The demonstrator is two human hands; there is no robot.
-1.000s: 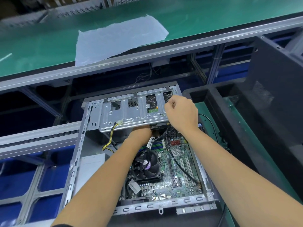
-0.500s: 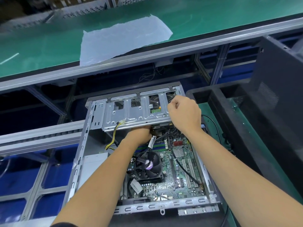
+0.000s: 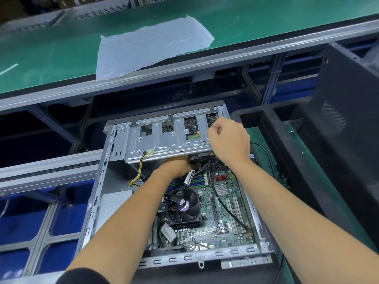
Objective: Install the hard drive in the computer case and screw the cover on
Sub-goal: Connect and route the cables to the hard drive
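The hard drive (image 3: 200, 157) sits inside the open computer case (image 3: 96, 193), tucked under the silver drive cage (image 3: 164, 140) at the case's 12 o'clock end; only its dark near edge shows below the cage lip, and a strip of its green board shows through a cage cutout at about 1 o'clock. The left hand (image 3: 178, 166) reaches under the cage just at 9 o'clock of that dark edge, its fingers hidden beneath the metal, so whether it grips the drive or merely rests there cannot be told. The right hand (image 3: 228, 140) is clenched in a fist over the cage's 3 o'clock corner, knuckles up, thumb and fingers pinched together at the cage's far edge; what it pinches, if anything, is hidden. A yellow-and-black cable (image 3: 139, 169) with a white plug hangs from the cage front at 9 o'clock of the left hand. Toward 6 o'clock lies the motherboard (image 3: 225, 218) with a black CPU fan (image 3: 187, 208) near its middle, and a bundle of thin wires crosses the fan. Outside the case, at 3 o'clock, a dark side panel (image 3: 348, 124) stands tilted in a black tray (image 3: 291, 160). At 12 o'clock, well apart from the case, a green conveyor belt (image 3: 51, 50) carries a pale translucent sheet (image 3: 151, 44).
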